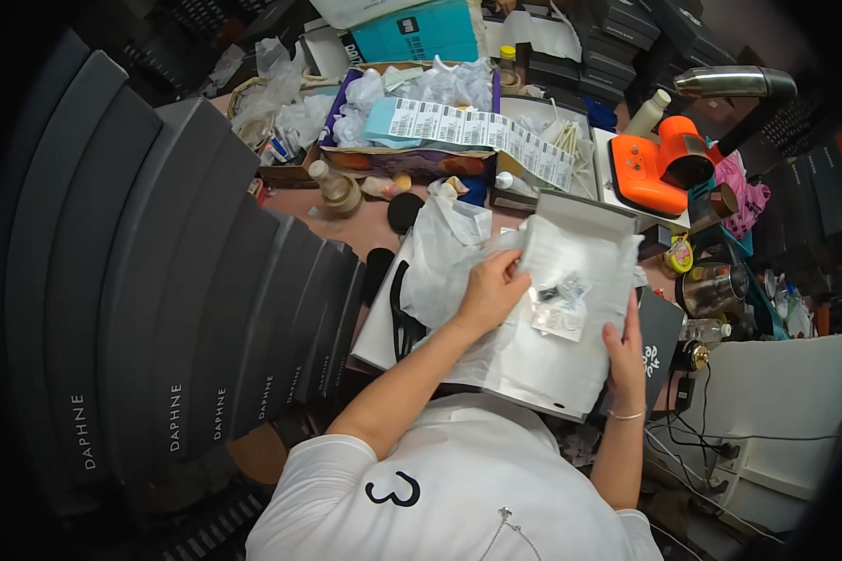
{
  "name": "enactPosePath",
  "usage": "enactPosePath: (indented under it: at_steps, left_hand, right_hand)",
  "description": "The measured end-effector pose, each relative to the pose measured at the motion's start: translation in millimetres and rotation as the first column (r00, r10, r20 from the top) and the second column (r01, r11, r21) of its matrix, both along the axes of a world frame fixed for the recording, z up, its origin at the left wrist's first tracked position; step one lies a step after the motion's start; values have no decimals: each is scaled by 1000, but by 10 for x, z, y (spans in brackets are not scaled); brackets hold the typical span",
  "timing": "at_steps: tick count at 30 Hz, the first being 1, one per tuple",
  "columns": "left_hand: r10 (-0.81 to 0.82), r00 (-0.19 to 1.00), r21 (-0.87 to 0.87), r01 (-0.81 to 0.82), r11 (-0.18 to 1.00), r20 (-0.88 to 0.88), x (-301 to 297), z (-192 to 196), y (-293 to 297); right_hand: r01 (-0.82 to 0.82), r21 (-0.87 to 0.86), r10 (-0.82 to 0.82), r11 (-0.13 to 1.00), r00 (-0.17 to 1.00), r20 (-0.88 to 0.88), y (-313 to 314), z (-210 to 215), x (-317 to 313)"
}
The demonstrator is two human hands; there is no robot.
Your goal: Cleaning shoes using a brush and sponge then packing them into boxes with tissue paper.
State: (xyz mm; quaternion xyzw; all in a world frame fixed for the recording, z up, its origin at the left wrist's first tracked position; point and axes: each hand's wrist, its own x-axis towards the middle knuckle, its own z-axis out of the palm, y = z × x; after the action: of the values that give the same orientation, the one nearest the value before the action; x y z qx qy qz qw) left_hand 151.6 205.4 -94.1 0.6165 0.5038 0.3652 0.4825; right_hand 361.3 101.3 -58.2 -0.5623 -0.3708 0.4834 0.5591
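The open box (585,209) looked like smooth, matt cardboard; its lining (524,360) was thin, softly wrinkled paper or foam, hard to tell which; the small packet (572,288) was clear, shiny plastic; the loose wrapping (430,245) was crumpled, translucent and tissue-like; the stacked boxes (150,280) were matt card; the orange stand (636,178) was glossy plastic; the nozzle (720,81) was shiny metal; the shirt (477,467) was matt cloth.

From here I see an open, shallow, rectangular grey-edged box (585,208) slanting; thin white sheeting (533,365) lines it; small clear plastic packets (559,323) lie inside.
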Motion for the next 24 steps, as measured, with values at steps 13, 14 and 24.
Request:
enactPosePath:
  at_steps: [13, 14, 24]
  left_hand:
    - [280, 921, -758, 24, 652, 270, -529, -1757, -627]
    - [157, 985, -570, -89, 817, 72, -577, -1831, -682]
    - [481, 876, -180, -469, 864, 26, -1419, -588, -723]
  right_hand:
    - [-86, -393, 189, 915, 955, 231, -99, -1811, -495]
    - [-180, -405, 305, 896, 914, 268, -211, -2130, -458]
    - [-175, -474, 497, 863, 471, 729, -329, -982, 590]
